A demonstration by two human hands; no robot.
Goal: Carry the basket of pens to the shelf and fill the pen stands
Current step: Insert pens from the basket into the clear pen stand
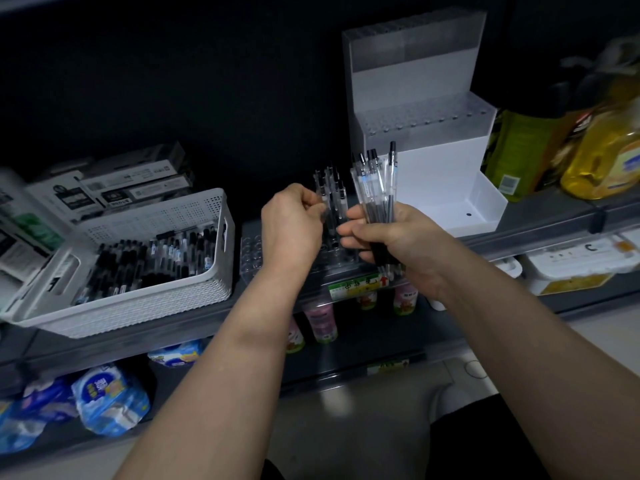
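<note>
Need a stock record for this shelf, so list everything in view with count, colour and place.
Perforated plastic basket: one, white, shelf left.
Loose ballpoint pens: many, black-clear, in basket.
Clear acrylic pen stand: one, transparent, shelf centre.
Upright pens: several, clear, in it.
Tiered plastic pen stand: one, white, shelf right.
Cardboard boxes: several, black-white, behind basket.
Plastic bottles: two, yellow and olive, far right.
Small bottles: several, pink-green, lower shelf.
Wrapped packs: several, blue-white, lower left.
Left hand: fingers pinch one clear pen.
Right hand: grips pen bundle.
</note>
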